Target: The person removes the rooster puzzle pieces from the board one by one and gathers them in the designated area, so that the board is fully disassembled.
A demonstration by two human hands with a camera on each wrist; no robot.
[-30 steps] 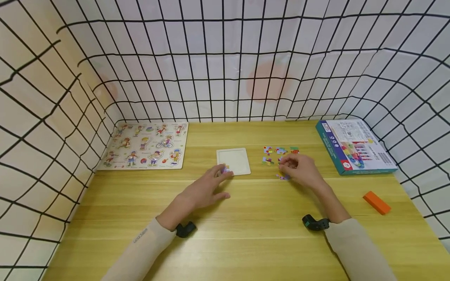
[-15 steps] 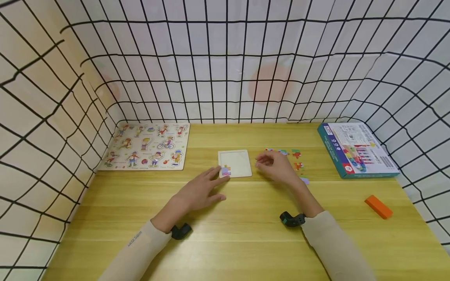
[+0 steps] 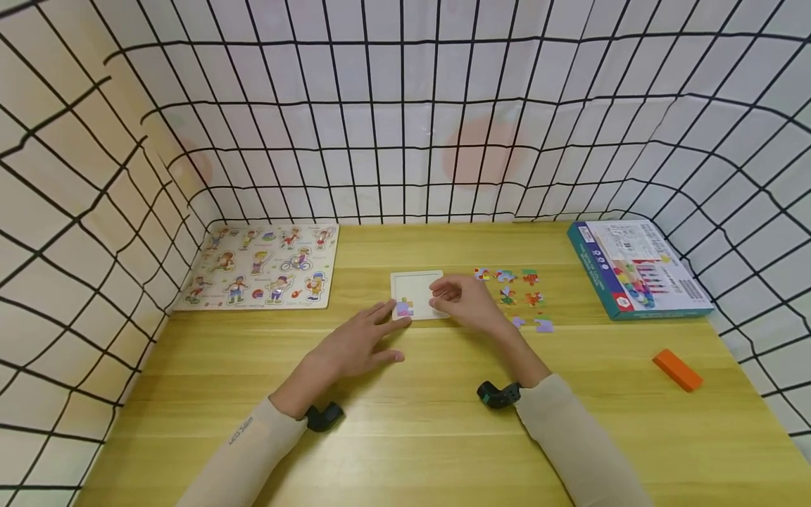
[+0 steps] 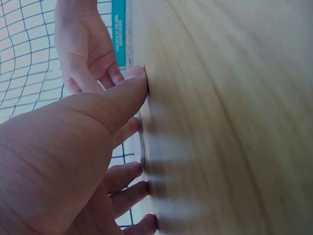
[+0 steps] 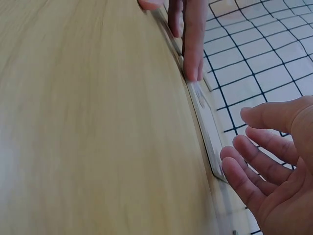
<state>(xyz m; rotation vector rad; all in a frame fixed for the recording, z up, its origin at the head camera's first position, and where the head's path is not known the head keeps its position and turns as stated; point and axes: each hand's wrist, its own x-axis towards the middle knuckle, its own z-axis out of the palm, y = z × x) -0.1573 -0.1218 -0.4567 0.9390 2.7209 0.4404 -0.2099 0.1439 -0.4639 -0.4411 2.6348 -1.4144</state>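
Observation:
A small square puzzle board [image 3: 419,287] lies on the table with a purple and yellow jigsaw piece [image 3: 403,308] in its near left corner. My left hand [image 3: 361,341], fingers spread, rests its fingertips at that corner. Over the board's right side is my right hand [image 3: 465,303], thumb and fingers drawn together in a pinch. The jigsaw piece it holds is hidden by the fingers in each view. In the right wrist view the curled right fingers [image 5: 264,161] hover beside the board's edge [image 5: 208,129]. Several loose jigsaw pieces [image 3: 507,296] lie to the right.
A wooden picture board [image 3: 260,267] lies at the back left. On the back right sits a flat printed box [image 3: 643,267], with an orange block [image 3: 677,370] nearer on the table [image 3: 418,429]. Black wire mesh [image 3: 405,113] encloses the back and sides.
My right hand has gone left from the loose pieces to the board, and one piece is gone from the group's left side. The left hand has stayed nearly still.

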